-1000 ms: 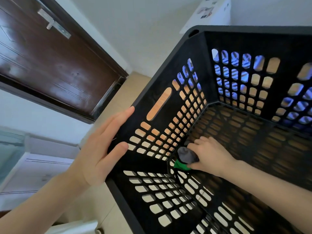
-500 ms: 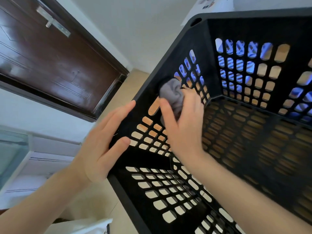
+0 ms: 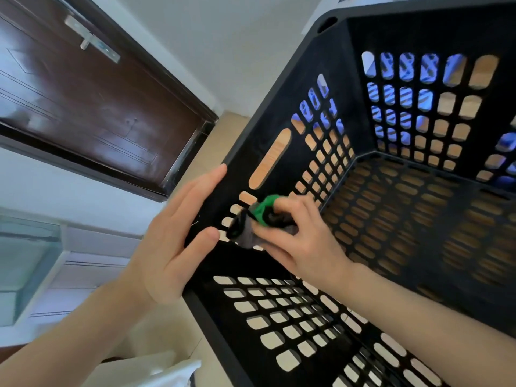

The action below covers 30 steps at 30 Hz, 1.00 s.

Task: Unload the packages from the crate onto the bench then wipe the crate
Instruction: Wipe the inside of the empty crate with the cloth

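Note:
A black perforated plastic crate (image 3: 279, 88) fills the right of the view, with nothing inside but my arm. My left hand (image 3: 170, 241) lies flat with straight fingers against the outside of the crate's left wall, near its rim. My right hand (image 3: 296, 236) is inside the crate and grips a bunched grey and green cloth (image 3: 255, 222), pressing it on the inner face of that left wall, low down below the long handle slot (image 3: 269, 159). Wood shows through the holes in the crate's floor.
A dark brown door (image 3: 92, 99) with a metal handle stands at the left. White cabinet fronts (image 3: 69, 275) sit below it. A white package (image 3: 170, 372) lies at the bottom edge, and a white box (image 3: 335, 7) shows past the crate's far corner.
My right hand has swept the cloth from the crate's lower corner up the left wall near the handle slot, then back down to the lower part. My left hand stayed on the wall.

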Each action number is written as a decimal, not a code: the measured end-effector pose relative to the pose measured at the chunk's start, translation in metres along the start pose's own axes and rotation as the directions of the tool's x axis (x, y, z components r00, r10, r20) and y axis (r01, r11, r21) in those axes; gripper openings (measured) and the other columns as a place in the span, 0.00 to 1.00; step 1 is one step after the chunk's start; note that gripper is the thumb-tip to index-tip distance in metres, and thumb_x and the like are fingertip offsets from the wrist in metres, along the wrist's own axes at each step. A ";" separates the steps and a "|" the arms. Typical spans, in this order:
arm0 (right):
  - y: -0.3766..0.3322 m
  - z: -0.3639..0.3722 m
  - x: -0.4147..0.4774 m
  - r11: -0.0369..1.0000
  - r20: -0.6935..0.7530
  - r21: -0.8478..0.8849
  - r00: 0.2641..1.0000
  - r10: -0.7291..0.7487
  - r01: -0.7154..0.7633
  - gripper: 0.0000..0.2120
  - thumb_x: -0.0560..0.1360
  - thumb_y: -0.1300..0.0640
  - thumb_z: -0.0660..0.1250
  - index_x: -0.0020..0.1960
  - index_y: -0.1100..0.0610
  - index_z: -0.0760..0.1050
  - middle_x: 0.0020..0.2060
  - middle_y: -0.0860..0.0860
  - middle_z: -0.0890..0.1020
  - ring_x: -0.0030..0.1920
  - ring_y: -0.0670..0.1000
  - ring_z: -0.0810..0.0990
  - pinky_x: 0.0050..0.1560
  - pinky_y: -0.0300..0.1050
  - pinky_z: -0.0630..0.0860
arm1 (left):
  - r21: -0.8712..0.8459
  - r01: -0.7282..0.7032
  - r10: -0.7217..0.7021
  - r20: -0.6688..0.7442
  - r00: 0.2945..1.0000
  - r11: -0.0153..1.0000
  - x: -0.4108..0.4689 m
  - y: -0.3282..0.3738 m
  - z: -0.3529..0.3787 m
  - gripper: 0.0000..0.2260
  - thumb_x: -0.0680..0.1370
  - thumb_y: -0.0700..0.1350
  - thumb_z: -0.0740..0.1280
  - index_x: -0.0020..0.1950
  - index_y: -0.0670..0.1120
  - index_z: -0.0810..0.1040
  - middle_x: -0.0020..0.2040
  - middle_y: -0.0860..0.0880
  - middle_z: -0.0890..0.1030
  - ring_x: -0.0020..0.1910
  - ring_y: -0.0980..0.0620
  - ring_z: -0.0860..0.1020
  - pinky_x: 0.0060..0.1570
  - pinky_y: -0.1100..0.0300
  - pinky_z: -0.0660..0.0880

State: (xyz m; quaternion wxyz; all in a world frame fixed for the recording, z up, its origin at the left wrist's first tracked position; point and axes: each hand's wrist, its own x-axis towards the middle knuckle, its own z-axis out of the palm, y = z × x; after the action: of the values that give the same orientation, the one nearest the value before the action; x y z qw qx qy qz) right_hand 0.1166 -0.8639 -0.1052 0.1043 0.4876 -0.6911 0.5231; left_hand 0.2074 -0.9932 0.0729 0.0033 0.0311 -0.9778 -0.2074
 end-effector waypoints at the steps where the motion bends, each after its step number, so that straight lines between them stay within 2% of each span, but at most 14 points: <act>1: 0.002 0.002 -0.006 1.000 0.057 0.002 0.998 -0.024 0.024 0.12 0.76 0.55 0.70 0.58 0.55 0.80 0.56 0.57 0.74 0.57 0.56 0.70 0.52 0.49 0.75 | -0.006 0.006 -0.006 0.005 1.000 1.000 0.000 0.000 0.000 0.27 0.79 0.50 0.56 0.78 0.45 0.59 0.71 0.51 0.71 0.69 0.46 0.71 0.65 0.60 0.67; 3: 0.005 0.000 -0.007 0.999 0.102 0.019 0.994 -0.046 0.044 0.09 0.76 0.56 0.70 0.55 0.56 0.81 0.52 0.55 0.73 0.54 0.55 0.70 0.48 0.48 0.76 | -0.013 0.018 -0.018 0.008 1.000 1.000 -0.001 -0.001 0.000 0.28 0.79 0.50 0.56 0.78 0.47 0.59 0.71 0.50 0.71 0.69 0.45 0.71 0.65 0.52 0.70; 5: 0.003 -0.009 0.006 0.999 0.012 0.051 1.000 0.002 -0.003 0.09 0.74 0.59 0.71 0.54 0.58 0.81 0.50 0.55 0.72 0.51 0.54 0.70 0.49 0.45 0.75 | -0.002 0.021 -0.021 0.005 1.000 1.000 -0.001 0.000 0.000 0.28 0.79 0.50 0.57 0.78 0.47 0.59 0.71 0.50 0.71 0.69 0.45 0.71 0.64 0.48 0.71; 7: -0.004 -0.022 0.023 0.995 -0.155 0.070 0.984 0.082 -0.071 0.11 0.74 0.60 0.71 0.55 0.60 0.82 0.49 0.55 0.71 0.50 0.53 0.70 0.51 0.39 0.71 | 0.015 0.008 -0.008 0.006 1.000 1.000 0.000 0.000 0.000 0.27 0.79 0.49 0.56 0.78 0.46 0.59 0.72 0.51 0.70 0.70 0.46 0.70 0.66 0.49 0.69; 10: -0.019 -0.032 0.040 0.983 -0.295 0.127 0.941 0.167 -0.135 0.14 0.75 0.59 0.70 0.60 0.58 0.80 0.53 0.57 0.72 0.52 0.56 0.72 0.50 0.43 0.73 | -0.001 -0.012 0.012 0.005 1.000 1.000 0.002 0.002 0.000 0.27 0.79 0.49 0.56 0.77 0.43 0.61 0.71 0.51 0.71 0.70 0.46 0.70 0.67 0.56 0.67; 13: -0.022 -0.019 0.038 0.985 -0.247 0.110 0.957 0.155 -0.131 0.12 0.73 0.60 0.72 0.57 0.58 0.81 0.56 0.59 0.75 0.54 0.59 0.73 0.52 0.45 0.73 | -0.009 -0.012 0.012 0.005 1.000 1.000 0.003 0.001 0.000 0.27 0.79 0.48 0.56 0.77 0.42 0.60 0.72 0.51 0.70 0.71 0.47 0.70 0.68 0.59 0.66; 17: -0.007 0.007 0.005 0.998 -0.012 0.053 0.999 0.040 -0.039 0.10 0.74 0.59 0.69 0.54 0.58 0.78 0.53 0.59 0.77 0.53 0.57 0.73 0.49 0.50 0.76 | -0.026 -0.004 0.004 0.001 1.000 1.000 0.001 0.000 0.000 0.27 0.78 0.49 0.56 0.77 0.44 0.60 0.71 0.52 0.71 0.69 0.47 0.71 0.65 0.61 0.66; 20: 0.003 0.008 -0.008 0.999 0.115 0.049 0.993 0.002 -0.007 0.10 0.75 0.57 0.66 0.55 0.56 0.76 0.54 0.57 0.76 0.55 0.55 0.72 0.47 0.52 0.78 | -0.039 0.004 -0.004 0.005 1.000 0.999 0.001 0.001 0.001 0.27 0.78 0.50 0.55 0.78 0.45 0.60 0.70 0.52 0.71 0.68 0.46 0.71 0.64 0.59 0.68; 23: -0.014 -0.007 0.008 0.986 -0.013 0.151 0.997 0.081 -0.078 0.09 0.75 0.59 0.69 0.55 0.59 0.80 0.53 0.58 0.77 0.52 0.55 0.73 0.49 0.48 0.75 | -0.029 -0.007 0.008 0.005 1.000 1.000 0.000 0.000 0.000 0.27 0.78 0.49 0.55 0.77 0.44 0.60 0.71 0.51 0.71 0.70 0.46 0.70 0.66 0.60 0.66; 25: -0.032 -0.014 0.025 0.977 -0.127 0.200 0.986 0.107 -0.080 0.09 0.75 0.60 0.70 0.54 0.60 0.81 0.51 0.59 0.77 0.50 0.56 0.74 0.48 0.45 0.72 | -0.021 -0.011 0.011 0.000 1.000 1.000 0.001 -0.002 -0.001 0.27 0.79 0.48 0.56 0.78 0.44 0.59 0.72 0.50 0.70 0.71 0.46 0.69 0.68 0.57 0.66; 26: -0.039 -0.014 0.031 0.979 -0.138 0.192 0.986 0.093 -0.065 0.09 0.75 0.60 0.69 0.54 0.60 0.81 0.51 0.60 0.77 0.49 0.56 0.74 0.47 0.45 0.72 | -0.019 -0.010 0.010 0.001 1.000 1.000 0.001 -0.003 -0.001 0.27 0.79 0.48 0.56 0.78 0.44 0.59 0.72 0.50 0.70 0.71 0.46 0.70 0.68 0.57 0.66; 30: -0.025 0.013 0.003 0.994 0.013 0.107 0.999 -0.038 0.037 0.08 0.75 0.58 0.67 0.53 0.57 0.78 0.51 0.57 0.78 0.52 0.56 0.74 0.50 0.47 0.76 | -0.008 -0.007 0.007 -0.006 1.000 1.000 -0.001 -0.002 0.000 0.26 0.79 0.49 0.55 0.78 0.46 0.59 0.70 0.51 0.72 0.68 0.45 0.72 0.64 0.59 0.68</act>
State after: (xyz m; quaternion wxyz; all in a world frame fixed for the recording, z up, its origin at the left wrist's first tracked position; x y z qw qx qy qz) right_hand 0.1395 -0.8757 -0.0932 0.0828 0.5092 -0.6538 0.5535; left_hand 0.2084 -0.9953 0.0721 0.0072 0.0283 -0.9770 -0.2113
